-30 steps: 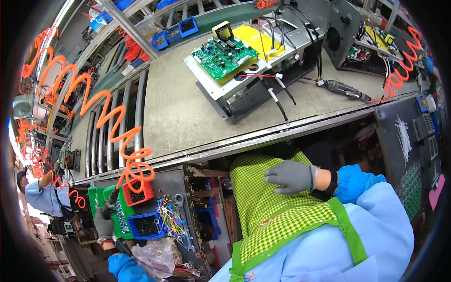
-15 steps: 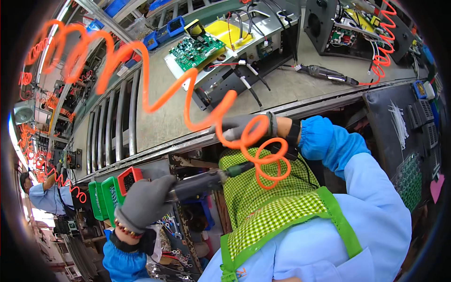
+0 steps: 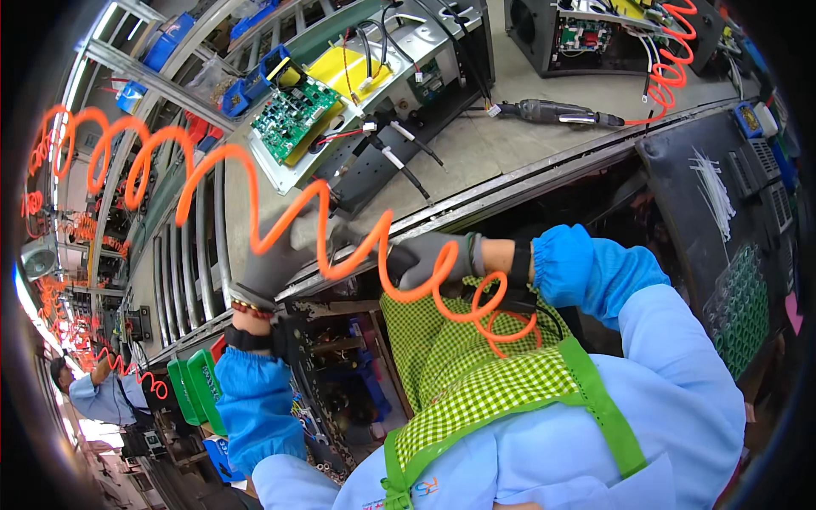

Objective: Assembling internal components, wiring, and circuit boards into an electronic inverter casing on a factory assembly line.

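My left hand (image 3: 276,259), in a grey glove, reaches over the bench's front rail, close to the near end of a dark metal chassis (image 3: 374,183). Its fingers are partly behind the orange coiled hose (image 3: 285,223), so their grip is unclear. My right hand (image 3: 429,257), also gloved in grey, is curled just in front of the rail, around something dark that I cannot make out. The hose loops cross it. On the chassis sit a green circuit board (image 3: 295,119) and a yellow sheet (image 3: 353,72), with black and white cables hanging over its side.
A black pneumatic screwdriver (image 3: 557,112) lies farther right on the bench (image 3: 510,157). Behind it stands a second black housing (image 3: 544,38). Rollers (image 3: 191,263) adjoin the bench at left. Green bins (image 3: 200,387) sit below. White cable ties (image 3: 714,195) lie on the right-hand panel.
My left hand has risen from beside the bins to the bench edge; the black power screwdriver it held is no longer plainly visible. The view has shifted, while my right hand stays by the rail.
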The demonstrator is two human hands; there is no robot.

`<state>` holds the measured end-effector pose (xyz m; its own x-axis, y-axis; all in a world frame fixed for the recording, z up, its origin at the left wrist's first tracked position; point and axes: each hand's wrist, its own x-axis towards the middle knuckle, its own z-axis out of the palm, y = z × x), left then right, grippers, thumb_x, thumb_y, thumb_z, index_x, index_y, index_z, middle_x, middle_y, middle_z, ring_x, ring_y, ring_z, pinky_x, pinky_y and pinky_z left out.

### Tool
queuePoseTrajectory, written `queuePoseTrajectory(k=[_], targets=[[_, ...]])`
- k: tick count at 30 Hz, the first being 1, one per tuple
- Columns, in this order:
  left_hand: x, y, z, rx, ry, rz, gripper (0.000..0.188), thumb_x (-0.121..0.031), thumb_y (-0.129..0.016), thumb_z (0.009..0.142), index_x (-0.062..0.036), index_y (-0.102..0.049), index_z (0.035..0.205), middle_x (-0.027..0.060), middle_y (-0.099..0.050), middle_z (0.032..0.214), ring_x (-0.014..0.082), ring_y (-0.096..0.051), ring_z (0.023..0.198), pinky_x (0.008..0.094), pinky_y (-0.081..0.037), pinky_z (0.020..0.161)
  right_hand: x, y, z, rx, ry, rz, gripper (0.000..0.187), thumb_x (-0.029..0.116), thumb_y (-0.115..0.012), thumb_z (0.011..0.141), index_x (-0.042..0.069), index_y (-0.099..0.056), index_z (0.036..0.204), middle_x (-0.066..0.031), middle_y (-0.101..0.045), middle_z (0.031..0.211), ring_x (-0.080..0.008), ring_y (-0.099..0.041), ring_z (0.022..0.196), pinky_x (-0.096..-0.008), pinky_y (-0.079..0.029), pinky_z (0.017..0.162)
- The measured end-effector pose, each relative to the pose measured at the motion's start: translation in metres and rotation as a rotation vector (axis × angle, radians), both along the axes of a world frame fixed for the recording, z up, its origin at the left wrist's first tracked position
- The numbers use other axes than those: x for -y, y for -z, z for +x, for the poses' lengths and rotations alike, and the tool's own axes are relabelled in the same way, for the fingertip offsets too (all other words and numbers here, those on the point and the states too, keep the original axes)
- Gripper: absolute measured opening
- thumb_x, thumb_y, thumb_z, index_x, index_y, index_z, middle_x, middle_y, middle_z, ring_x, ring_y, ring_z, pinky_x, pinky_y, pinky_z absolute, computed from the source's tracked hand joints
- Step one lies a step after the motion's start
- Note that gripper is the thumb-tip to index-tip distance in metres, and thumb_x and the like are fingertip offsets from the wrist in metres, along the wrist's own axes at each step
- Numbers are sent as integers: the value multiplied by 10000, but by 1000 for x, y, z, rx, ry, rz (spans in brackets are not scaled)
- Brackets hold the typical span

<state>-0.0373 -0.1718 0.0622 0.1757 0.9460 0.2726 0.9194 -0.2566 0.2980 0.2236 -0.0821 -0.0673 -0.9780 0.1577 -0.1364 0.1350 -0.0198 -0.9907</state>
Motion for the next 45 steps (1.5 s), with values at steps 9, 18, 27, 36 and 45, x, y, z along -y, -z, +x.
queuePoseTrajectory(k=[9, 18, 27, 36, 45], targets=[[-88, 120, -56, 454, -531, 37, 352, -308, -585, 944, 11, -685, 1056, 150, -709, 940, 223, -661, 795, 345, -497, 705, -21, 0, 11, 88, 382, -713, 262, 242, -677, 835, 18, -599, 946, -99, -679, 783, -170, -665, 608, -303, -551, 509], [-109, 162, -49, 1074, -540, 152, 400, -373, -596, 954, 0, -654, 1089, 29, -655, 853, 119, -573, 675, 274, -458, 573, -27, 2, -20, 18, 391, -726, 267, 238, -659, 845, 8, -586, 961, -87, -673, 789, -151, -665, 627, -279, -535, 498], [-109, 191, -85, 672, -564, 170, 265, -194, -515, 967, 1, -645, 1088, 72, -662, 1009, 160, -612, 856, 304, -499, 739, -48, 18, -30, 53, 356, -640, 243, 207, -661, 823, 12, -558, 924, -91, -648, 745, -178, -658, 584, -301, -546, 507], [-108, 196, -84, 565, -556, 240, 252, -176, -516, 964, 0, -629, 1104, 63, -647, 1023, 161, -612, 879, 302, -500, 760, -55, 21, -37, 142, 321, -557, 285, 261, -682, 757, -5, -617, 836, -95, -644, 685, -170, -620, 552, -306, -512, 553], [-104, 189, -79, 848, -543, 213, 290, -187, -501, 974, 18, -615, 1144, 75, -647, 1050, 158, -614, 905, 292, -496, 781, -56, 21, -39, 169, 357, -492, 337, 290, -701, 740, -21, -618, 838, -94, -656, 706, -172, -638, 577, -304, -526, 579]])
